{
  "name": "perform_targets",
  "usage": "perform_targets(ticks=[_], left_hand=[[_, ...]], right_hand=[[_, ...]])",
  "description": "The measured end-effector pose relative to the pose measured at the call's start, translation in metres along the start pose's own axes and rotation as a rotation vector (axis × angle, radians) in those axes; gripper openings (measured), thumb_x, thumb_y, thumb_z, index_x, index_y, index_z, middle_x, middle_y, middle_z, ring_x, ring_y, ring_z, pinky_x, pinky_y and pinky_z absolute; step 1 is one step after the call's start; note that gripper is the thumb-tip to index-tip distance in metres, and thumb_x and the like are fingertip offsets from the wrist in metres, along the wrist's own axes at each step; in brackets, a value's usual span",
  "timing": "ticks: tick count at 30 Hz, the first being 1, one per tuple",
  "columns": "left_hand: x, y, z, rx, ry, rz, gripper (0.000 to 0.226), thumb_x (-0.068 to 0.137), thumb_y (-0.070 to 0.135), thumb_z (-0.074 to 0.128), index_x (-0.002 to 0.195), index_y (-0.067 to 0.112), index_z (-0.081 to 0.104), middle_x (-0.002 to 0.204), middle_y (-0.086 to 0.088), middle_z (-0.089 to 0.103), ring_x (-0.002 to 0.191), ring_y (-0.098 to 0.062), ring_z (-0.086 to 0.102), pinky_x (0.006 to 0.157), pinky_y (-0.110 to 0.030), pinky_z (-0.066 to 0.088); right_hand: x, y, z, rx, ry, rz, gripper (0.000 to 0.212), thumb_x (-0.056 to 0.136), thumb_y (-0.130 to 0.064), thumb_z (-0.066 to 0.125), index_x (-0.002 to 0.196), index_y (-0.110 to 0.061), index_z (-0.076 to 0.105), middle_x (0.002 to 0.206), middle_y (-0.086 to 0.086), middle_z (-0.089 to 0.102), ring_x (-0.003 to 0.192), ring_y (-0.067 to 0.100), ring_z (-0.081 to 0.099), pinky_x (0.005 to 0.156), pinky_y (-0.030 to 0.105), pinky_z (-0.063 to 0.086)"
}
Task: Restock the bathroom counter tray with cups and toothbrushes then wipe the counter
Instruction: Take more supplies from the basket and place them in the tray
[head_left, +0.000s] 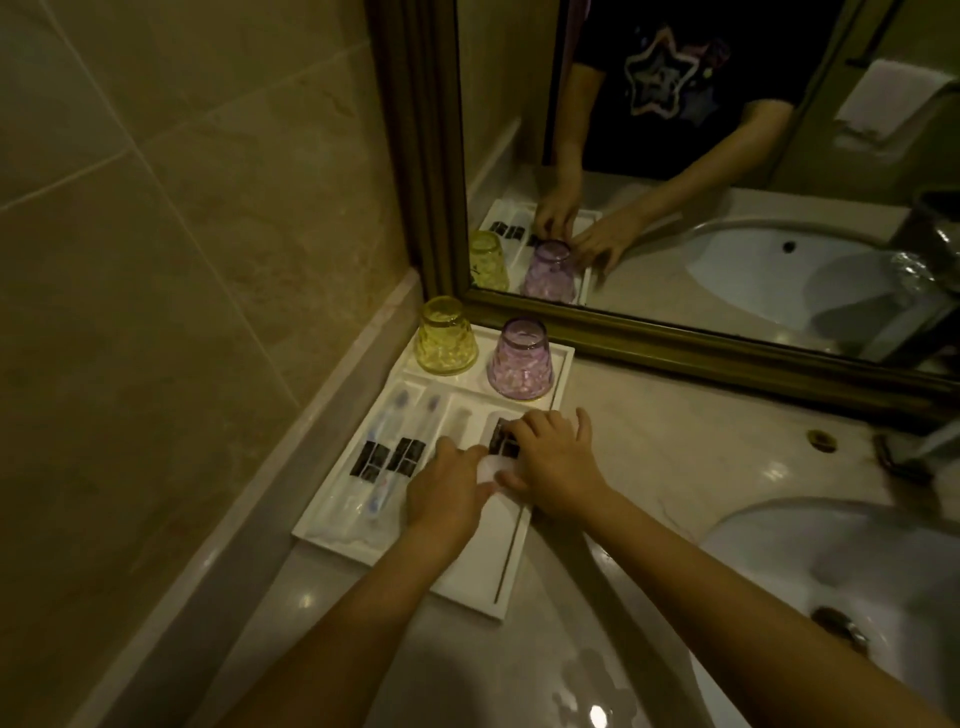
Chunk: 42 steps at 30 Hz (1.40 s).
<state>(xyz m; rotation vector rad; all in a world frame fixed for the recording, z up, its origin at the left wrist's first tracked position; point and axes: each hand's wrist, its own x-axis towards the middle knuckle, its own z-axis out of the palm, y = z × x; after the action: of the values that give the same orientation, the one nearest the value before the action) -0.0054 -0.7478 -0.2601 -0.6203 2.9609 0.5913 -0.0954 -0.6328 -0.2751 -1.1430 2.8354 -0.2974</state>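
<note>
A white compartment tray (332, 540) lies on the counter against the left wall. At its far end a yellow cup (445, 335) and a purple cup (521, 359) stand upside down. Two wrapped toothbrushes (387, 457) with dark labels lie in the left slots. Both hands meet over the right slot on a small white packet with a dark label (503, 442). My left hand (449, 491) pinches its near end. My right hand (553, 457) covers its right side, fingers curled on it. Most of the packet is hidden under the hands.
A framed mirror (675, 332) stands behind the tray and reflects the hands and cups. A white sink basin (857, 571) lies to the right, with a faucet (914, 447) at the far right. Water patches glisten on the counter (571, 680) near the front.
</note>
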Motion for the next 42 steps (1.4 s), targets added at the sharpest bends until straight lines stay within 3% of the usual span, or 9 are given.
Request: perform_targets(ticks=[5, 8, 12, 17, 21, 25, 28, 34, 42], left_hand=[[0.005, -0.010, -0.010, -0.079, -0.144, 0.037, 0.054, 0.084, 0.040, 0.058, 0.133, 0.025, 0.043, 0.126, -0.012, 0.049, 0.111, -0.030, 0.053, 0.088, -0.038, 0.046], [0.001, -0.008, -0.018, -0.482, -0.087, -0.116, 0.049, 0.086, 0.031, 0.058, 0.131, 0.015, 0.048, 0.124, -0.015, 0.056, 0.110, -0.030, 0.055, 0.092, -0.039, 0.048], [-0.004, -0.008, -0.035, -0.993, -0.109, -0.397, 0.028, 0.091, 0.015, 0.046, 0.117, 0.013, 0.057, 0.118, -0.013, 0.057, 0.094, -0.026, 0.058, 0.073, -0.035, 0.052], [-0.024, -0.011, -0.045, -1.311, -0.197, -0.326, 0.035, 0.085, -0.003, 0.050, 0.114, 0.015, 0.055, 0.121, -0.020, 0.058, 0.106, -0.033, 0.060, 0.087, -0.041, 0.052], [-0.038, -0.008, -0.048, -1.289, -0.094, -0.237, 0.043, 0.080, -0.009, 0.055, 0.119, 0.010, 0.056, 0.113, -0.018, 0.059, 0.102, -0.031, 0.061, 0.080, -0.034, 0.054], [-0.049, -0.012, -0.048, -1.211, -0.044, -0.164, 0.041, 0.076, -0.007, 0.063, 0.113, 0.011, 0.057, 0.088, -0.005, 0.063, 0.084, -0.018, 0.062, 0.070, -0.026, 0.052], [-0.052, -0.019, -0.042, -1.128, -0.012, -0.179, 0.034, 0.078, -0.001, 0.063, 0.109, 0.012, 0.061, 0.084, -0.001, 0.063, 0.076, -0.012, 0.059, 0.063, -0.022, 0.046], [-0.057, -0.034, -0.017, -0.759, 0.034, -0.140, 0.023, 0.083, 0.009, 0.059, 0.103, 0.020, 0.064, 0.095, -0.003, 0.065, 0.093, -0.020, 0.060, 0.081, -0.031, 0.051], [-0.059, -0.033, -0.003, -0.529, 0.042, -0.025, 0.017, 0.085, 0.016, 0.054, 0.096, 0.019, 0.067, 0.099, -0.005, 0.070, 0.088, -0.019, 0.063, 0.082, -0.040, 0.055]], right_hand=[[-0.004, -0.005, -0.011, 0.055, -0.080, 0.040, 0.061, 0.080, -0.049, 0.058, 0.132, -0.022, 0.039, 0.135, 0.004, 0.041, 0.130, 0.024, 0.031, 0.113, 0.060, 0.003], [-0.010, -0.012, -0.017, 0.145, -0.011, 0.046, 0.054, 0.083, -0.042, 0.058, 0.130, -0.021, 0.042, 0.133, 0.004, 0.044, 0.126, 0.024, 0.035, 0.113, 0.050, 0.015], [-0.026, -0.029, -0.032, 0.417, 0.130, -0.002, 0.036, 0.088, -0.032, 0.056, 0.121, -0.018, 0.055, 0.115, 0.005, 0.057, 0.107, 0.019, 0.047, 0.091, 0.031, 0.037], [-0.044, -0.056, -0.052, 0.688, -0.058, 0.099, 0.032, 0.092, -0.035, 0.052, 0.112, -0.012, 0.060, 0.095, 0.009, 0.067, 0.076, 0.015, 0.061, 0.070, 0.028, 0.050], [-0.051, -0.066, -0.054, 1.006, -0.042, 0.339, 0.025, 0.093, -0.025, 0.053, 0.106, -0.004, 0.060, 0.075, 0.004, 0.064, 0.058, 0.012, 0.061, 0.054, 0.019, 0.051], [-0.061, -0.067, -0.050, 1.066, 0.011, 0.349, 0.014, 0.088, -0.013, 0.061, 0.098, -0.004, 0.063, 0.074, 0.006, 0.065, 0.059, 0.013, 0.064, 0.058, 0.020, 0.056], [-0.065, -0.067, -0.042, 0.859, 0.125, 0.319, 0.007, 0.084, -0.015, 0.066, 0.088, -0.009, 0.065, 0.084, 0.006, 0.066, 0.070, 0.014, 0.063, 0.069, 0.027, 0.057], [-0.074, -0.076, -0.007, 0.398, 0.099, 0.113, 0.013, 0.086, -0.018, 0.062, 0.096, -0.010, 0.060, 0.110, 0.008, 0.058, 0.093, 0.021, 0.058, 0.084, 0.027, 0.049], [-0.075, -0.087, 0.003, 0.085, 0.098, 0.024, 0.021, 0.086, -0.021, 0.057, 0.103, -0.009, 0.057, 0.107, 0.011, 0.059, 0.091, 0.024, 0.053, 0.073, 0.027, 0.037]])
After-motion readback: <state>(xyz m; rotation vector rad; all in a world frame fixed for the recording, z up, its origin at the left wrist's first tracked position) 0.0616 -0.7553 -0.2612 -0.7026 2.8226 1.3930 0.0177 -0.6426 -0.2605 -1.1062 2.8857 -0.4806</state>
